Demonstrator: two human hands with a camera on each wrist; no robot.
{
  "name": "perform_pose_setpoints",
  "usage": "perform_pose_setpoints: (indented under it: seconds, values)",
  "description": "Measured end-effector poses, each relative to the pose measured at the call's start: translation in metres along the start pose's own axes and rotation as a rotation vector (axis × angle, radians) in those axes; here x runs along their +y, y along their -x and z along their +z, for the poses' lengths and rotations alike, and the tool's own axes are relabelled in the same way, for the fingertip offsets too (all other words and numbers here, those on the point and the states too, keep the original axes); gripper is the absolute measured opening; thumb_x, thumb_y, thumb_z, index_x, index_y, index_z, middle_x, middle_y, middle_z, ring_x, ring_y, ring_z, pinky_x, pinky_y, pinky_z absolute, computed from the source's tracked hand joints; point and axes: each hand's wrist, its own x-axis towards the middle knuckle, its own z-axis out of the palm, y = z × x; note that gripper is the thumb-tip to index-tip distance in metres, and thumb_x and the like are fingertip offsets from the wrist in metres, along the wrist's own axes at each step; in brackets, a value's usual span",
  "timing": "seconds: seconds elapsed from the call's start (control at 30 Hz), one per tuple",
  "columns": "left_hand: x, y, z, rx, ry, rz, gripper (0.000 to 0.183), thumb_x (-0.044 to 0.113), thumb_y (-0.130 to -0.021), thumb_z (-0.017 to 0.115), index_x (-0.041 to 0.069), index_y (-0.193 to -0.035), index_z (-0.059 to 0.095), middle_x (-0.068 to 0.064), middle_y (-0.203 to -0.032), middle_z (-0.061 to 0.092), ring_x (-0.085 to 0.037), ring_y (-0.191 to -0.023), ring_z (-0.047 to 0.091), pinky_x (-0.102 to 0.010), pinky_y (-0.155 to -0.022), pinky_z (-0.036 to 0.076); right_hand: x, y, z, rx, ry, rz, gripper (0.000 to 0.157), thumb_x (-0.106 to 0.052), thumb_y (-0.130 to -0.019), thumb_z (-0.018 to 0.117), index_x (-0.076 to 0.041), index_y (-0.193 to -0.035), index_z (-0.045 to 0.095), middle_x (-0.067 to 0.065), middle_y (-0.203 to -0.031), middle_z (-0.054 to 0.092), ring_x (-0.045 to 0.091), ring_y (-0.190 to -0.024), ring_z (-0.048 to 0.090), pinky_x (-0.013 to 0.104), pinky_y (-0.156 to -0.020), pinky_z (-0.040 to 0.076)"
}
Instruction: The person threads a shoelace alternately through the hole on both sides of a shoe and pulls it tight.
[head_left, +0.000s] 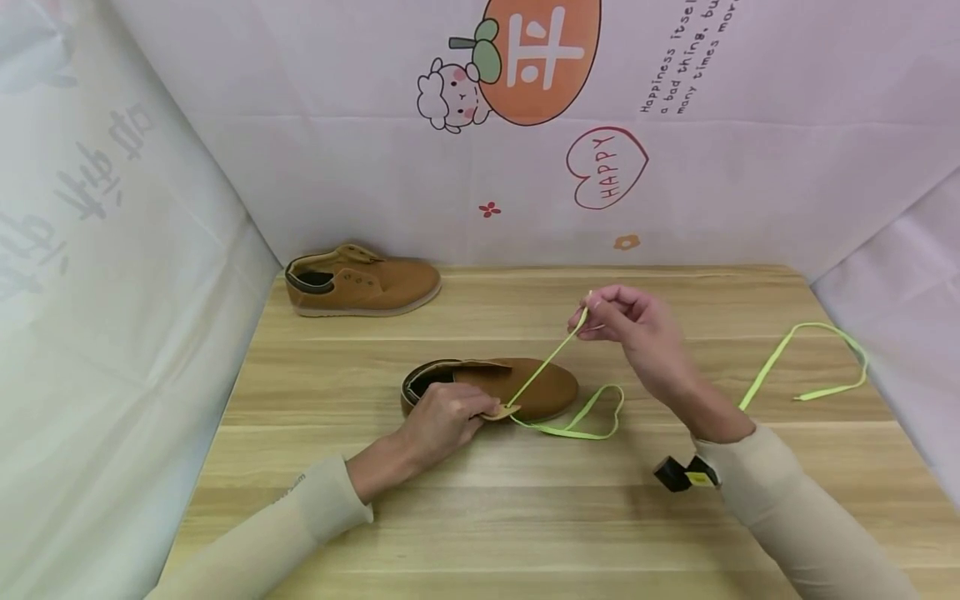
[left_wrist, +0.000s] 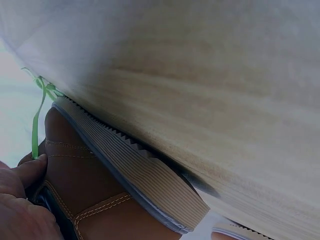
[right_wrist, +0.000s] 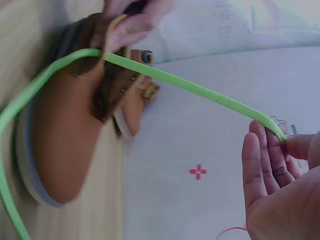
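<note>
Your left hand (head_left: 442, 418) pinched the eyelet flap (head_left: 503, 413) of a brown shoe (head_left: 553, 388) lying lengthwise left to right, toe pointing right past those fingers, while your right hand (head_left: 630, 323) pinched its lime lace (right_wrist: 190, 89).

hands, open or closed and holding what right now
Left hand: closed, holding the flap of the nearer shoe.
Right hand: closed, pinching the green lace.

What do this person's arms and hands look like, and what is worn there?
The left hand and right hand are gloveless. The left sleeve and right sleeve are long and pale beige; the left bears small dark lettering. A small black device with a yellow label sits at the right cuff.
</note>
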Motion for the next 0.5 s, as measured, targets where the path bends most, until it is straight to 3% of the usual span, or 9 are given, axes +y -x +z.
perform_pose_setpoints:
  seconds: [0.23,0.5]
  values:
    - [0.0,0.0,-0.001,-0.004,-0.002,-0.015,0.019,-0.008,-0.078,0.088,0.005,-0.091,0.083,-0.002,-0.086,0.08,-0.014,-0.079,0.078,-0.024,-0.074,0.062,-0.023,-0.002,-0.012,0.068,-0.043,-0.074,0.015,-0.008,-0.106,0.065,0.006,-0.102,0.069,0.008,-0.089,0.078,0.017,-0.085,0.077,0.031,-0.082,0.063]
    - [0.0,0.001,0.0,-0.001,-0.013,-0.013,0.02,-0.006,-0.077,0.09,0.007,-0.089,0.082,-0.002,-0.087,0.081,-0.014,-0.08,0.078,-0.025,-0.074,0.062,-0.047,-0.002,-0.019,0.065,-0.122,-0.111,0.013,-0.002,-0.104,0.065,0.01,-0.104,0.069,0.012,-0.09,0.077,0.021,-0.085,0.077,0.032,-0.084,0.063]
